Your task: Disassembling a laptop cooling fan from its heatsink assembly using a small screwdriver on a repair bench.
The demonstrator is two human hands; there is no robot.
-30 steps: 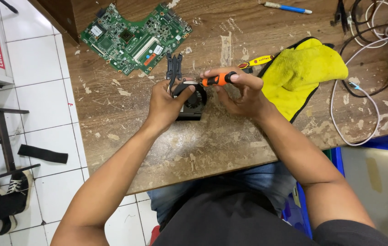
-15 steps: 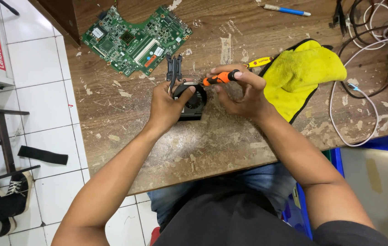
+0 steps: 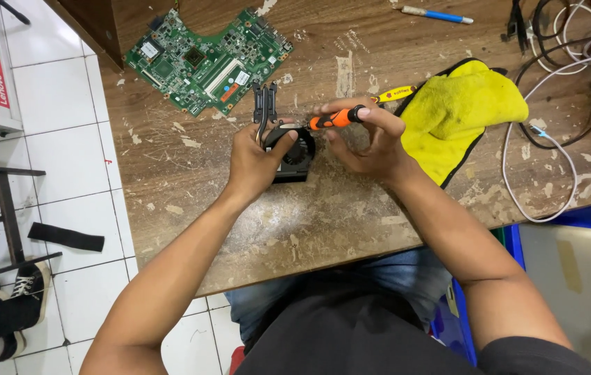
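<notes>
Looking down through the head camera, I see my left hand (image 3: 254, 156) clenched around the near-left edge of a small black cooling fan (image 3: 294, 154), which lies flat on the worn wooden counter (image 3: 323, 222) at its middle; a dark heat pipe (image 3: 264, 111) runs from the fan away from me; my right hand (image 3: 368, 142) has its fingers (image 3: 379, 114) grasping an orange-handled screwdriver (image 3: 337, 118), held nearly level with its tip pointing left over the fan; whether the tip touches the fan I cannot tell; just beside my right hand lies a yellow cloth (image 3: 465, 114) with a dark edge; a green circuit board (image 3: 205, 59) rests well apart at the far-left corner; white and black cables (image 3: 552, 139) loop at the right; a blue pen (image 3: 438, 14) sits at the far edge.
</notes>
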